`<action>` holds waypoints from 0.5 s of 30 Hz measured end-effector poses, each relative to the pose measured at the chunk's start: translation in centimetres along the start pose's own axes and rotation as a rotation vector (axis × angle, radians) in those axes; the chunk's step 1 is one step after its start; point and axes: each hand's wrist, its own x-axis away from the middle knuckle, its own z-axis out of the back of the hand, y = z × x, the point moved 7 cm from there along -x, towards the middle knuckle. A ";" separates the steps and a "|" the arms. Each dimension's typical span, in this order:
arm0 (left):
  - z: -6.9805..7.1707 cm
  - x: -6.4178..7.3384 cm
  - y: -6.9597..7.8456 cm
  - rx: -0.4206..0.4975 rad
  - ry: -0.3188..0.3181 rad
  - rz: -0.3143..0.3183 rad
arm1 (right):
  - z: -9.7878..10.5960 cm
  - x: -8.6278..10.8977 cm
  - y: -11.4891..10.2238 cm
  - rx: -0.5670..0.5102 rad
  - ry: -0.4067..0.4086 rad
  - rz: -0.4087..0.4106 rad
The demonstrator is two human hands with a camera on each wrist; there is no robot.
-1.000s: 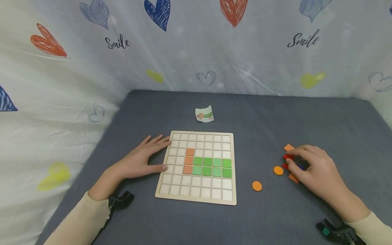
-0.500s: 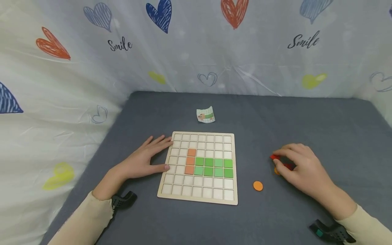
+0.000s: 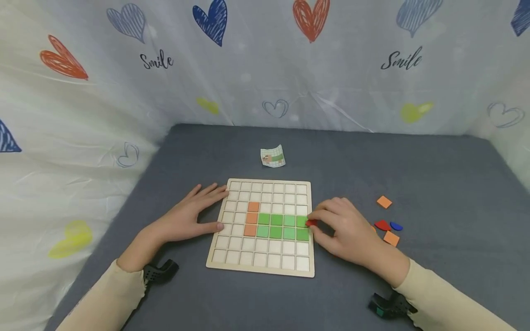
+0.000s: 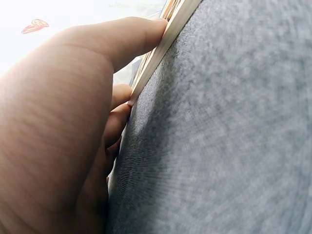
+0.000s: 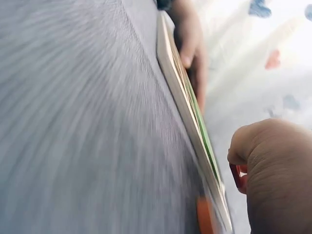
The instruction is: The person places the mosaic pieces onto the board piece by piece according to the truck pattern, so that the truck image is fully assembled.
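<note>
A pale wooden grid board (image 3: 261, 271) lies flat on the dark cloth, with a column of orange tiles (image 3: 250, 218) and two rows of green tiles (image 3: 276, 226) in its cells. At its left edge rests my left hand (image 3: 182, 220), fingers spread, thumb and fingertips touching the rim. My right hand (image 3: 349, 232) pinches a small red piece (image 3: 311, 223) between thumb and fingers over the board's right edge. In the right wrist view the red piece (image 5: 238, 178) shows between the fingertips, above the board; its full shape is hidden.
To the right lie an orange square (image 3: 384, 202), another orange square (image 3: 391, 238), a red piece (image 3: 383, 225) and a blue half-round piece (image 3: 396, 226). An orange piece (image 5: 205, 215) lies beside the board. A small printed card (image 3: 273, 156) lies behind the board.
My right hand has picked up a red piece from the loose pieces and carried it left to the board's edge. The left hand keeps its place on the rim.
</note>
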 end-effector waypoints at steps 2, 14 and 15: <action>0.1 0.0 0.0 0.000 -0.001 0.002 | -0.8 -0.8 -0.9 -0.020 -0.012 0.032; 0.2 0.3 0.4 0.003 -0.022 0.010 | -4.8 -5.1 -5.0 -0.075 -0.055 0.124; 0.2 0.3 0.4 0.001 -0.019 0.010 | -5.1 -5.5 -5.3 -0.077 -0.061 0.121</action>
